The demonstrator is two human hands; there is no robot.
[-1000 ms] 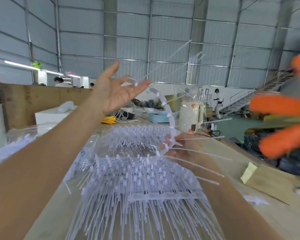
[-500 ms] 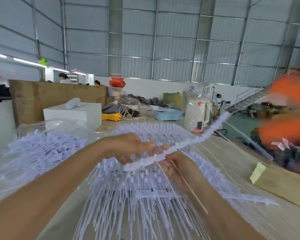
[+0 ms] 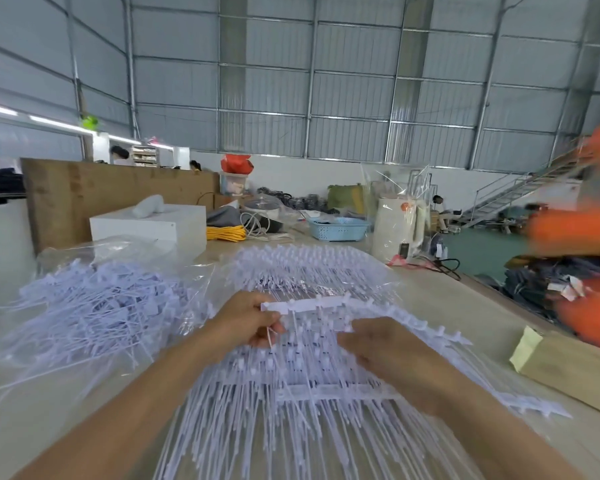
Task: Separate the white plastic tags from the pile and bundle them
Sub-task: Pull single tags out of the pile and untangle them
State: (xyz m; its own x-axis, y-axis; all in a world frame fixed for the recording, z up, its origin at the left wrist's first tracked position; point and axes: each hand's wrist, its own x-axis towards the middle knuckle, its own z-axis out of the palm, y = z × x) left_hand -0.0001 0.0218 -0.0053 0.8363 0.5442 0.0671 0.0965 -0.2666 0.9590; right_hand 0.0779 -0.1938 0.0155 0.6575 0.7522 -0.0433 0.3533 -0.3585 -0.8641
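While left hand [image 3: 248,318] pinches tag strip [image 3: 312,304], right hand [image 3: 381,344] fingers seemingly curled on pile [image 3: 291,386], table edge [image 3: 492,292] near.

I see a long pale worktable [image 3: 440,306] — it carries everything here. The big pile of white plastic tags [image 3: 291,393] lies in its middle. Left of this pile, loose tags [image 3: 84,313] lie on a clear plastic sheet [image 3: 118,247]. Behind the pile stand a white box [image 3: 149,226], yellow cord [image 3: 226,233], a blue basket [image 3: 338,228] and a white kettle [image 3: 395,230] — right of the pile lies a cardboard piece [image 3: 575,372].
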